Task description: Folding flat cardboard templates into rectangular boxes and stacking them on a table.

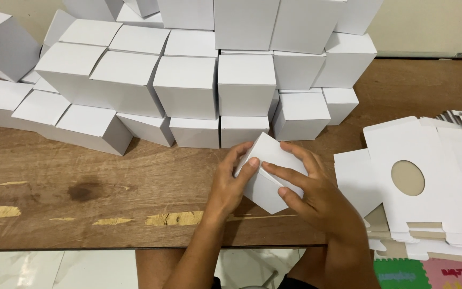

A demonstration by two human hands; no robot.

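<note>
White card box [267, 176], small and folded up, held tilted just above the near part of the wooden table [54, 176], in front of the piled boxes. Both hands on it. Left hand [230, 182] wraps the box's left side, fingers curled over the upper edge, thumb pressing on the top face. Right hand [316, 195] cups the right side; index finger and thumb lie across the top panel and the lower corner, closed firmly on the card. One corner of the box points up toward the stack.

Behind it: stack of white boxes [188, 85], finished, several rows high and wide, some at the left end leaning or lying askew. The nearest ones stand just beyond the fingertips, apart from the held box.

Right of the hands: pile of flat box blanks [434, 176], unfolded white card, the top sheet with an oval cut-out [408, 177]. The pile hangs over the table's edge.

Table surface brown, worn, with pale scuffs and a dark stain [84, 191]. Below the edge: pale floor tiles [54, 270], and a coloured foam mat [429, 274] at lower right.
</note>
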